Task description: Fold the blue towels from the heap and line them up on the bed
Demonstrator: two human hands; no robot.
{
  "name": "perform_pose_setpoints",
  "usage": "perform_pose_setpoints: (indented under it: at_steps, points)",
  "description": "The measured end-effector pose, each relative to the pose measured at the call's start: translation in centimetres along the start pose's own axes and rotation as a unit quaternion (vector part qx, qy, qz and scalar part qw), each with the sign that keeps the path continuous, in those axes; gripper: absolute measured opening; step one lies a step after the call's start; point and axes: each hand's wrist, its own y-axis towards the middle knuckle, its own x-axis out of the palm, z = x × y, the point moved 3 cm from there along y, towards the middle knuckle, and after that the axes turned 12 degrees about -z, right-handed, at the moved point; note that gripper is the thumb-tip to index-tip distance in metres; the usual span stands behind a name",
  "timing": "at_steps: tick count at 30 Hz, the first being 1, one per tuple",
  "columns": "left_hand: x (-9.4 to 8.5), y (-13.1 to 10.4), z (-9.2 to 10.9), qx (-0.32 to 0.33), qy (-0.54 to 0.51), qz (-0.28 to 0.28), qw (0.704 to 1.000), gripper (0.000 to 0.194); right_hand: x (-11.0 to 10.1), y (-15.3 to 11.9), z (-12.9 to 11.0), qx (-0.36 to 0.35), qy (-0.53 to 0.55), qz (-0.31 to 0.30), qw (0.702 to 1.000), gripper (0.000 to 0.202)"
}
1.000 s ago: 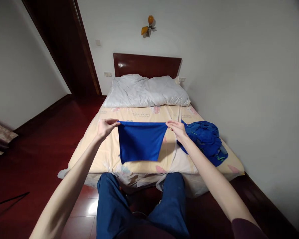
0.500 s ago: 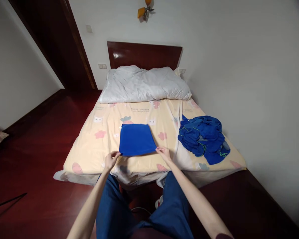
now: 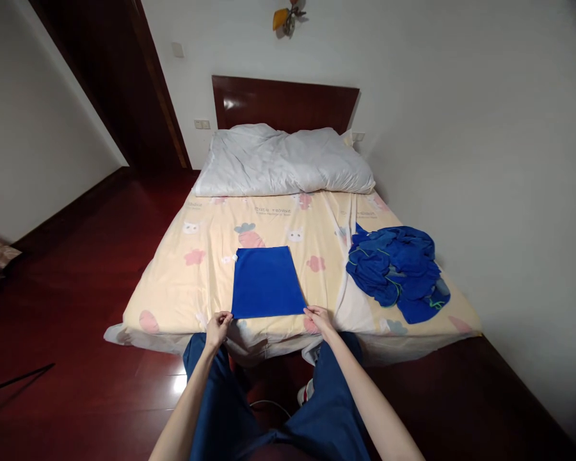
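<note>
A flat blue cloth (image 3: 267, 283) lies spread on the bed, its near edge pulled straight between my two hands. My left hand (image 3: 218, 328) pinches the near left corner. The near right corner is held between the fingertips of my right hand (image 3: 319, 319). A small white tag (image 3: 235, 258) shows at the cloth's far left corner. To the right, a crumpled heap of blue cloths (image 3: 396, 266) with green edging rests on the bed, apart from both hands.
The bed (image 3: 177, 282) has a cream sheet printed with carrots and cats. A folded white quilt (image 3: 288, 163) lies across its far end, before a dark wooden headboard (image 3: 285, 102). A wall (image 3: 509, 211) stands close on the right. A thin black rod (image 3: 22, 379) is on the left.
Both hands have come down and nearer to me with the cloth's near edge. The cloth now lies flatter on the sheet. The heap has not changed.
</note>
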Motion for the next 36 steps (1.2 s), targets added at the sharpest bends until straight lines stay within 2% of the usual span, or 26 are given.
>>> perform_pose_setpoints:
  at_steps: [4, 9, 13, 16, 20, 23, 27, 30, 33, 36]
  points:
    - [-0.3, -1.8, -0.9, 0.009, 0.027, 0.001, 1.0, 0.038, -0.8, -1.8, 0.4, 0.027, -0.012, -0.04, 0.999, 0.037]
    - [-0.1, -3.6, -1.5, 0.005, 0.052, -0.03, 0.998, 0.034, -1.0, -2.7, 0.9, 0.076, -0.028, -0.079, 0.994, 0.03]
    - [-0.1, -3.3, -0.8, 0.003, 0.064, -0.059, 0.996, 0.03, -0.8, -2.6, 1.5, 0.119, -0.005, -0.112, 0.987, 0.032]
    - [-0.7, -1.9, 0.3, 0.007, 0.067, -0.083, 0.994, 0.033, -1.0, -2.4, 1.9, 0.112, -0.024, -0.124, 0.986, 0.039]
    - [-2.3, 2.2, 2.6, 0.015, 0.083, -0.077, 0.993, 0.035, -1.6, -1.1, 1.2, 0.063, -0.051, -0.104, 0.991, 0.049]
    - [-3.6, 6.8, 4.8, 0.028, 0.109, -0.062, 0.992, 0.034, -1.4, 1.9, -0.5, 0.006, -0.056, -0.096, 0.994, 0.048]
    - [-4.3, 14.2, 7.8, 0.054, 0.155, -0.052, 0.985, 0.033, -0.4, 8.6, -3.5, -0.05, -0.088, -0.1, 0.99, 0.041]
    - [-3.9, 19.5, 9.2, 0.072, 0.196, -0.057, 0.976, 0.032, 0.4, 14.4, -5.7, -0.053, -0.164, -0.057, 0.983, 0.031]
    - [-2.8, 23.7, 9.5, 0.083, 0.239, -0.086, 0.964, 0.028, 1.3, 19.6, -7.6, -0.067, -0.241, -0.015, 0.968, 0.028]
    - [-1.6, 26.3, 9.0, 0.088, 0.281, -0.123, 0.948, 0.027, 2.2, 23.6, -8.8, -0.094, -0.282, 0.005, 0.955, 0.03]
